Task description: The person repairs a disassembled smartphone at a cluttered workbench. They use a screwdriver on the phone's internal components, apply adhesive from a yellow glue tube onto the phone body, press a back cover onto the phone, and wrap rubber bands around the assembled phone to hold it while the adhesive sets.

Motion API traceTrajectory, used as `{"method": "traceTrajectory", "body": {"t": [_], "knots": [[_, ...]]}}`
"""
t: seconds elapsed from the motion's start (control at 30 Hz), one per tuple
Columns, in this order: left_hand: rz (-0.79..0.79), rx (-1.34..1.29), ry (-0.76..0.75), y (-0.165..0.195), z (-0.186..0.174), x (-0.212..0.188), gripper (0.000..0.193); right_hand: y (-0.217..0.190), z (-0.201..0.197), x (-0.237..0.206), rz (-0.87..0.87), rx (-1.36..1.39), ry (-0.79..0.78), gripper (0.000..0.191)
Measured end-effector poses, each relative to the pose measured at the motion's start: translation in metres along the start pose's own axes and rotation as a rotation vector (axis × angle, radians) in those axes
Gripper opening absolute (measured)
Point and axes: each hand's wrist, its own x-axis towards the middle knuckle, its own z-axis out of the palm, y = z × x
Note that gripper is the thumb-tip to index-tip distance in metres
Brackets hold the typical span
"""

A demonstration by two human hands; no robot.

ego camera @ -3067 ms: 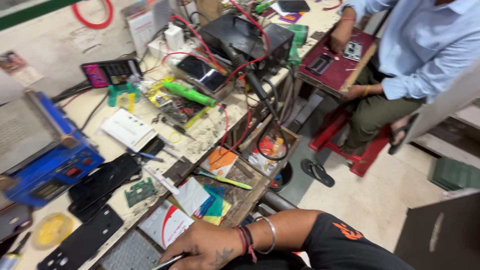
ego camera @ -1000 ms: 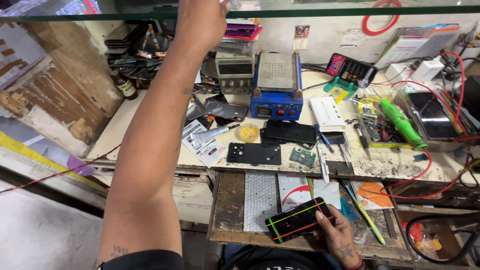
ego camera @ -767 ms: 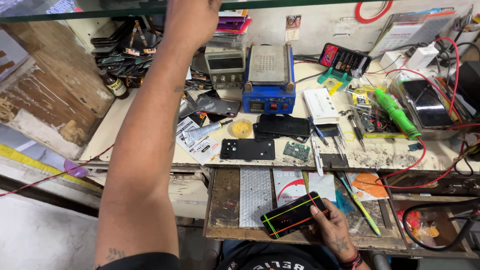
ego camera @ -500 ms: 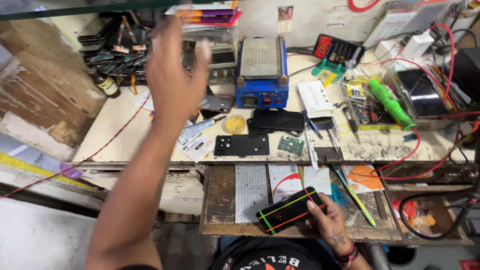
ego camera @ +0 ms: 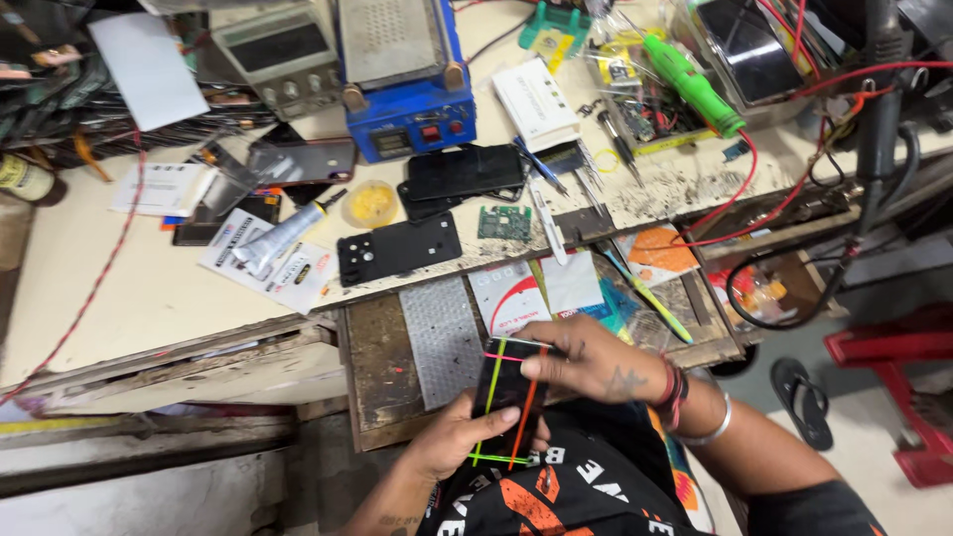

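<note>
We grip a dark phone (ego camera: 508,397) bound with coloured rubber bands in both hands, just in front of the open drawer (ego camera: 377,367): left hand (ego camera: 459,445) cupping its lower end, right hand (ego camera: 594,359) pinching the upper edge. Behind the drawer, on the bench, lie a black back cover (ego camera: 399,248) and a small green board (ego camera: 504,222); farther back stands a blue heating unit (ego camera: 402,79).

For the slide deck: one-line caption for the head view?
Both hands, left hand and right hand, hold a dark phone bound with coloured rubber bands above a cluttered repair bench.
</note>
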Motion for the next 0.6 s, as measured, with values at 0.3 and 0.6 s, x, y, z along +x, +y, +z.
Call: {"method": "traceTrajectory", "body": {"t": [0.3,0.6], "knots": [[0.180,0.113,0.247,0.008,-0.012,-0.017,0.039,0.035,-0.150,0.063,0.194,-0.924,0.767,0.020],[0.394,0.100,0.274,0.017,-0.011,-0.020,0.037,0.049,-0.153,0.075,0.110,-1.039,0.767,0.014]]}}
